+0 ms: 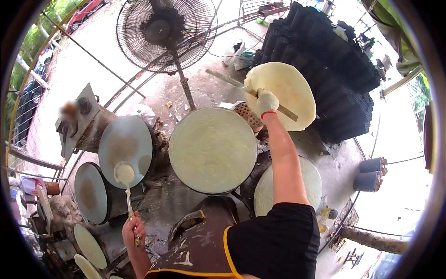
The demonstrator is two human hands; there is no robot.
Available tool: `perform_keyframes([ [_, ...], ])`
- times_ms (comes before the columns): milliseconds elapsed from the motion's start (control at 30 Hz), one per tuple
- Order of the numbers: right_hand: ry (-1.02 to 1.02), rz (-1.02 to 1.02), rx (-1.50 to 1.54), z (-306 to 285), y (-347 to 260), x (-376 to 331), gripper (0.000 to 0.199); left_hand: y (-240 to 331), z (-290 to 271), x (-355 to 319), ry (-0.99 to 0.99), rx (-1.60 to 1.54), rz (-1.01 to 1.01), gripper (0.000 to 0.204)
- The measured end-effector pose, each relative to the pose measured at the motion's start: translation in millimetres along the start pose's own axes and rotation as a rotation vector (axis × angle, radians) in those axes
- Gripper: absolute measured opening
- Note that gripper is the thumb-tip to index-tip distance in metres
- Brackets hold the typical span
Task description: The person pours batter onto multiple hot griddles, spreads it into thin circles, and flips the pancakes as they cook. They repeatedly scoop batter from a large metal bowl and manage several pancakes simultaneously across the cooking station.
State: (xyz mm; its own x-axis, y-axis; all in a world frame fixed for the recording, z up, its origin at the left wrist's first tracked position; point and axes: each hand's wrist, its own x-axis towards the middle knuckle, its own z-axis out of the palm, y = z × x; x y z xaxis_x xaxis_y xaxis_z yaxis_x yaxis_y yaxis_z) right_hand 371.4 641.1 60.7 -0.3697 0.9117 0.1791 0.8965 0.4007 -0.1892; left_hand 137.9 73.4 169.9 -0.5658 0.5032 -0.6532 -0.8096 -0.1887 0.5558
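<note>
My left hand (134,229) is closed around the handle of a ladle (124,174), whose bowl is coated in pale batter and sits over a grey round griddle (121,135). My right hand (267,100), in a whitish glove with a red band at the wrist, grips a long flat wooden stick (287,113). Beneath that stick is a large, thin, pale yellow round flatbread (297,88). Directly in front of me, a pale yellow layer covers the middle griddle (213,150). Another pale-coated griddle (310,179) is partly hidden by my right arm.
A standing fan (160,32) rises ahead. Black corrugated mesh sheets (316,60) are piled at the far right. Further griddles (90,193) stand to the left, near a metal plate (83,121). Perforated bricks (246,114) lie behind the middle griddle, and dark cylinders (369,181) at the right.
</note>
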Motion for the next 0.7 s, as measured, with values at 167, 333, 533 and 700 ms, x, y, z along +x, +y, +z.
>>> perform_keyframes([
  [167, -0.072, -0.133, 0.239, -1.0, -65.2, -21.0, 0.025, -3.1, -40.9, -25.3, -0.061, -0.160, -0.059, 0.025],
  [333, -0.327, -0.397, 0.621, -20.1, -225.8, -171.9, 0.029, -9.2, -101.7, -65.7, -0.172, -0.371, 0.029, 0.025],
  [533, -1.057, -0.700, 1.075, -33.3, -414.7, -450.2, 0.043, -23.3, -199.0, -134.3, 0.060, -0.321, 0.268, 0.026],
  [700, -1.235, -1.325, 0.538, -104.1, -491.8, -604.8, 0.056, -62.7, -295.3, -193.3, 0.348, -0.293, 0.395, 0.031],
])
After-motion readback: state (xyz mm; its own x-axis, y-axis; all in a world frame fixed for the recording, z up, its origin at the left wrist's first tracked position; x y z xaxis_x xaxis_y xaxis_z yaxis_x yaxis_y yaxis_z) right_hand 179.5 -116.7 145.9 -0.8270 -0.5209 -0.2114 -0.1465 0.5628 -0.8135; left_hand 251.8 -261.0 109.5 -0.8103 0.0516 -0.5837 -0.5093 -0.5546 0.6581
